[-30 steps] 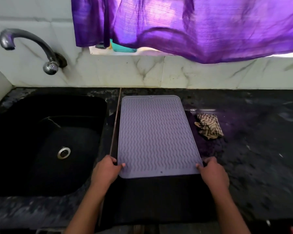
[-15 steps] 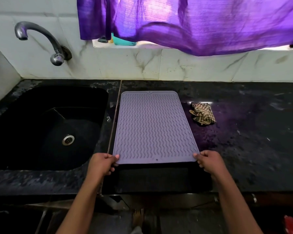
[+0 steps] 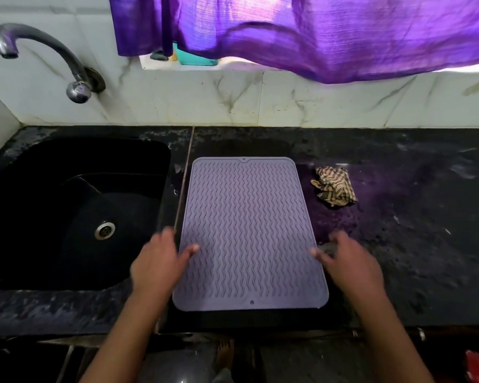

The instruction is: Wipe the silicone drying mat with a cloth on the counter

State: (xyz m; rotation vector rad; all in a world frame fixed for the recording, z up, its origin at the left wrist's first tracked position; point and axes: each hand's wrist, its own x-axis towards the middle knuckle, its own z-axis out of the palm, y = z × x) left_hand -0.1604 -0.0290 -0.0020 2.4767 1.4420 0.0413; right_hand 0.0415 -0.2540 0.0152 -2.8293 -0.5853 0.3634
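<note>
A lilac silicone drying mat [image 3: 249, 233] with wavy ridges lies flat on the black counter [image 3: 412, 244], just right of the sink. A crumpled striped cloth [image 3: 333, 186] sits on the counter beside the mat's far right corner. My left hand [image 3: 158, 261] hovers over the mat's left edge, fingers apart, holding nothing. My right hand [image 3: 349, 261] is at the mat's right edge, fingers spread, motion-blurred, also holding nothing. Neither hand touches the cloth.
A black sink [image 3: 75, 211] with a metal drain lies to the left, a curved tap [image 3: 75, 78] above it. A purple curtain [image 3: 315, 31] hangs over the marble backsplash. A teal container [image 3: 197, 58] stands on the sill. The counter's front edge is just below the mat.
Both hands let go of the mat's near corners and moved up along its sides, fingers now spread. The mat lies flat on the counter.
</note>
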